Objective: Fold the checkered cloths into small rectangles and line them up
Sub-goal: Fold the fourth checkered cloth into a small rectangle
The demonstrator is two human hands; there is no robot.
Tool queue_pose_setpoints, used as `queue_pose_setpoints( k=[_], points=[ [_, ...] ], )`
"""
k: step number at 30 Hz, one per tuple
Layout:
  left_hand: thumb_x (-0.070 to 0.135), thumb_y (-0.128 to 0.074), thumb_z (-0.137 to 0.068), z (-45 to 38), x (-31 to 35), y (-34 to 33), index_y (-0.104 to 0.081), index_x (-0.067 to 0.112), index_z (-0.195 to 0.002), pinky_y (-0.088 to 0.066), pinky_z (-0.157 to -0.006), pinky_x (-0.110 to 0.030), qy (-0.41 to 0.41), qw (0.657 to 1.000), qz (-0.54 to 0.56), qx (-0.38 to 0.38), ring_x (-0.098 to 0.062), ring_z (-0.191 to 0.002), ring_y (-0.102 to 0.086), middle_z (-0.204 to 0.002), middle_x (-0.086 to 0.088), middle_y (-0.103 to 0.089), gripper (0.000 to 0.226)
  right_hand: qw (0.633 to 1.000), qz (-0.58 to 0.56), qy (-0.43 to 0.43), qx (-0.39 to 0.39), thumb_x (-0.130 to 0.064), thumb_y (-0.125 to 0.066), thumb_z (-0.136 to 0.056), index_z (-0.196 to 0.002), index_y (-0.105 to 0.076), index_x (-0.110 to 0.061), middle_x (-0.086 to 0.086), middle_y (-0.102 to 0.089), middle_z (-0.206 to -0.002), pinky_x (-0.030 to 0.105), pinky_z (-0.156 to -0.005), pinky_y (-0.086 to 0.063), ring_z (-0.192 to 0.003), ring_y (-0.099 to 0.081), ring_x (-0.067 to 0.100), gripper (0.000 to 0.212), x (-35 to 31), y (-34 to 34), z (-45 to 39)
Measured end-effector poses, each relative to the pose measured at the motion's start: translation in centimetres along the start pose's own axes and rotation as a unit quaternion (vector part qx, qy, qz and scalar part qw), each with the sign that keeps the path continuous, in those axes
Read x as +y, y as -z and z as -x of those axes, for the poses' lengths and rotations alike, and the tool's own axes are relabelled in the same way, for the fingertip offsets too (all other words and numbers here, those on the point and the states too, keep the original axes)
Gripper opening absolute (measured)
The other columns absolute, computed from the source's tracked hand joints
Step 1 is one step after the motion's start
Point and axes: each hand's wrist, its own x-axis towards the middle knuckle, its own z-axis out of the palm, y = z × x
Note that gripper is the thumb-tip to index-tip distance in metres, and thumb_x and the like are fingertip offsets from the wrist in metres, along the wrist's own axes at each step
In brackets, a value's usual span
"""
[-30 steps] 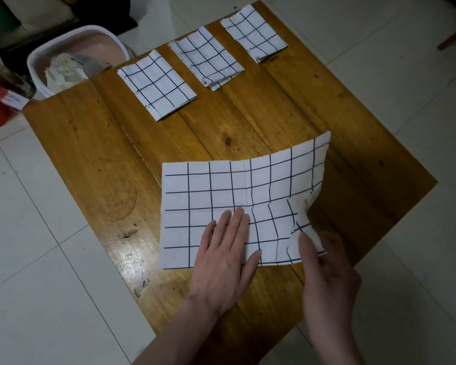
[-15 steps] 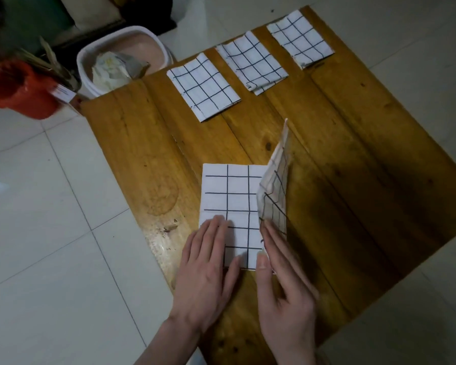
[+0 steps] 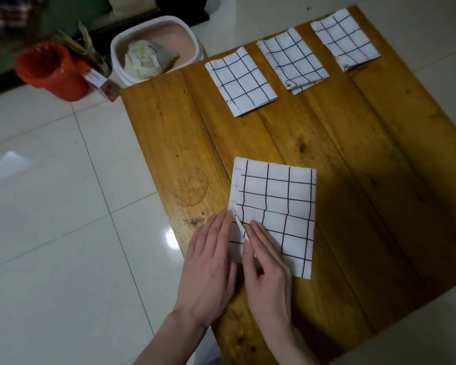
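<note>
A home: low wooden table (image 3: 353,180), tiled floor (image 3: 63,206), waste bins (image 3: 156,43).

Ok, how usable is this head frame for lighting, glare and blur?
Head view: dim, uneven light, the wooden table falling into shadow toward its right side; glare spots on the floor tiles; the red bucket at top left is smeared and soft; wide-angle bending shows at the edges. The cloth being folded and both hands, left and right, read clearly.
</note>
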Motion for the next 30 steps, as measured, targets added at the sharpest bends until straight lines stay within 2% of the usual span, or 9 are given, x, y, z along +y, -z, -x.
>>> queue_pose_setpoints(
  k=[4, 8, 10, 12, 16, 19, 21, 25, 30],
  points=[
    [0.012, -0.053, -0.091, 0.2, -0.2, -0.4, -0.022, 0.011, -0.165, -0.02, -0.129, -0.044, 0.002, 1.0, 0.001, 0.005, -0.018, -0.16, -0.017, -0.172, -0.004, -0.025, 0.08, 0.999, 0.004, -0.032, -0.035, -0.032, -0.056, -0.106, -0.143, -0.063, -0.01, -0.005, -0.058, -0.151, 0.024, -0.119, -0.04, -0.146, -0.046, 0.005, 0.043, 0.5, -0.3, -0.3],
    [0.017, -0.046, -0.099, 0.5, 0.0, -0.8, -0.027, 0.013, -0.164, -0.028, -0.125, -0.047, 0.003, 1.0, 0.028, 0.007, -0.017, -0.159, -0.021, -0.17, -0.002, -0.03, 0.067, 0.996, -0.001, -0.041, -0.079, -0.059, -0.027, -0.109, -0.151, -0.054, -0.015, -0.008, -0.051, -0.157, 0.019, -0.121, -0.033, -0.149, -0.039, 0.001, 0.066, 0.3, 0.5, -0.4],
    [0.029, -0.037, -0.107, 0.6, 0.5, -0.8, -0.031, 0.013, -0.163, -0.03, -0.125, -0.047, 0.002, 0.999, 0.031, 0.009, -0.017, -0.159, -0.021, -0.169, 0.0, -0.031, 0.058, 0.995, -0.002, -0.036, -0.09, -0.057, -0.019, -0.11, -0.152, -0.053, -0.018, -0.01, -0.051, -0.156, 0.012, -0.119, -0.029, -0.147, -0.039, -0.003, 0.067, 0.5, 1.4, -1.1],
    [0.038, -0.032, -0.111, 0.6, 1.0, -0.9, -0.035, 0.013, -0.161, -0.029, -0.126, -0.045, -0.013, 1.0, 0.018, 0.007, -0.017, -0.159, -0.021, -0.168, 0.0, -0.033, 0.056, 0.997, 0.024, -0.009, -0.078, -0.048, -0.023, -0.112, -0.15, -0.055, -0.016, -0.009, -0.054, -0.153, 0.01, -0.117, -0.029, -0.145, -0.041, -0.004, 0.059, 1.3, 2.8, -2.5],
    [0.043, -0.036, -0.112, 0.8, 2.0, -1.4, -0.035, 0.02, -0.162, -0.03, -0.125, -0.045, -0.076, 0.996, -0.027, -0.025, -0.018, -0.157, -0.026, -0.166, 0.001, -0.037, 0.055, 0.982, 0.121, 0.097, -0.103, -0.032, -0.035, -0.112, -0.146, -0.057, -0.014, -0.004, -0.05, -0.156, 0.026, -0.117, -0.038, -0.146, -0.041, 0.007, 0.045, 4.5, 6.0, -7.1],
    [0.044, -0.037, -0.112, 1.2, 2.2, -2.2, -0.033, 0.023, -0.163, -0.027, -0.125, -0.044, -0.118, 0.989, -0.067, -0.059, -0.02, -0.154, -0.034, -0.163, 0.0, -0.043, 0.055, 0.943, 0.211, 0.203, -0.16, -0.026, -0.043, -0.11, -0.142, -0.062, -0.012, 0.004, -0.046, -0.161, 0.042, -0.118, -0.04, -0.15, -0.04, 0.022, 0.04, 7.0, 7.6, -10.3],
    [0.044, -0.036, -0.112, 1.5, 1.9, -2.7, -0.036, 0.022, -0.163, -0.026, -0.125, -0.043, -0.14, 0.982, -0.099, -0.078, -0.021, -0.154, -0.034, -0.164, -0.002, -0.041, 0.055, 0.917, 0.243, 0.243, -0.202, -0.03, -0.044, -0.11, -0.143, -0.062, -0.015, 0.004, -0.044, -0.163, 0.048, -0.119, -0.038, -0.154, -0.036, 0.024, 0.041, 8.1, 8.2, -11.5],
    [0.045, -0.036, -0.113, 1.9, 1.0, -2.7, -0.04, 0.019, -0.161, -0.022, -0.126, -0.044, -0.147, 0.977, -0.123, -0.093, -0.022, -0.159, -0.023, -0.169, -0.004, -0.033, 0.055, 0.903, 0.262, 0.237, -0.244, -0.036, -0.043, -0.111, -0.152, -0.054, -0.021, 0.0, -0.041, -0.164, 0.045, -0.118, -0.041, -0.154, -0.033, 0.02, 0.045, 8.8, 9.2, -11.9],
    [0.043, -0.033, -0.113, 0.9, -0.3, -1.6, -0.039, 0.014, -0.161, -0.023, -0.126, -0.045, -0.124, 0.98, -0.135, -0.078, -0.023, -0.161, -0.019, -0.171, -0.008, -0.028, 0.056, 0.907, 0.333, 0.17, -0.193, -0.042, -0.046, -0.106, -0.153, -0.051, -0.023, 0.003, -0.046, -0.154, 0.047, -0.101, -0.052, -0.141, -0.045, 0.025, 0.051, 8.0, 9.4, -9.9]
  ],
)
